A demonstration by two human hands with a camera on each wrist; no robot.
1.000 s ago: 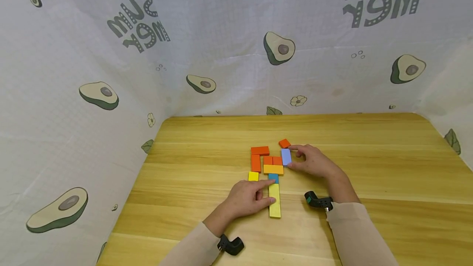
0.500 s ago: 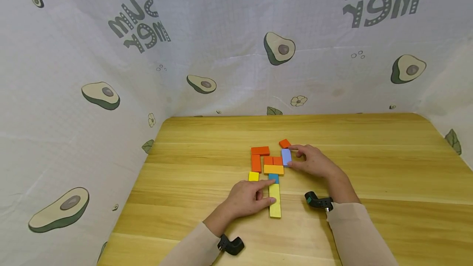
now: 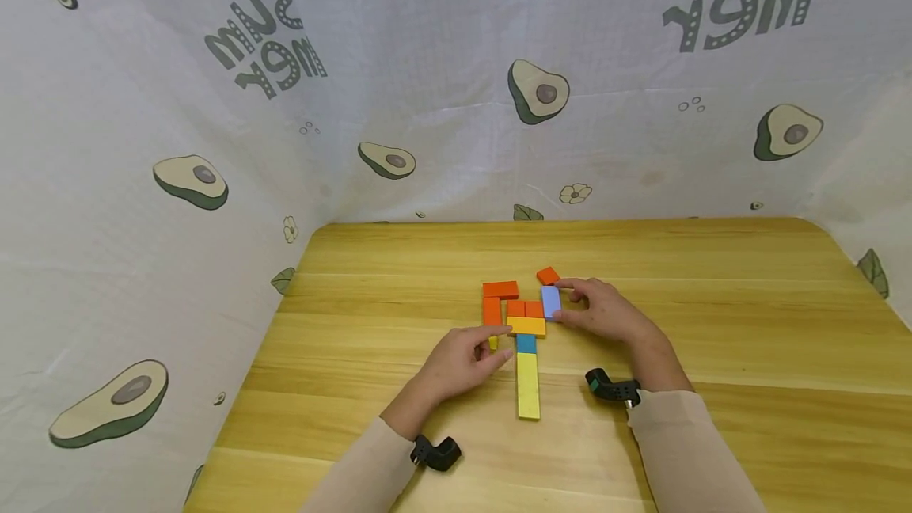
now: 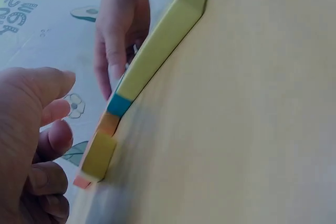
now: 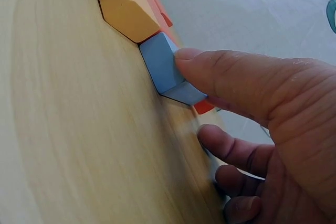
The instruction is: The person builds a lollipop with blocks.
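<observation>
My right hand (image 3: pixel 602 311) grips a periwinkle-blue block (image 3: pixel 551 302), with the index finger at its far end and the thumb at its near end. That block stands against two small red blocks (image 3: pixel 525 309). In front of these lie an orange block (image 3: pixel 526 326), a small blue block (image 3: pixel 526 343) and a long pale-yellow block (image 3: pixel 528 386), joined in a column. Left of the column, my left hand (image 3: pixel 456 362) holds nothing. Its index finger and thumb are spread, and it partly covers a small yellow block (image 3: pixel 493 343).
Two longer red blocks (image 3: pixel 500 290) form a corner on the left of the group. Behind the periwinkle block lies a tilted red block (image 3: pixel 548 275). A wooden table (image 3: pixel 748 299) carries everything, and an avocado-printed curtain (image 3: pixel 442 85) hangs behind and at the sides.
My left hand has come off the blue and pale-yellow blocks and moved left and slightly away from me, over the small yellow block. The right hand and the blocks look unmoved.
</observation>
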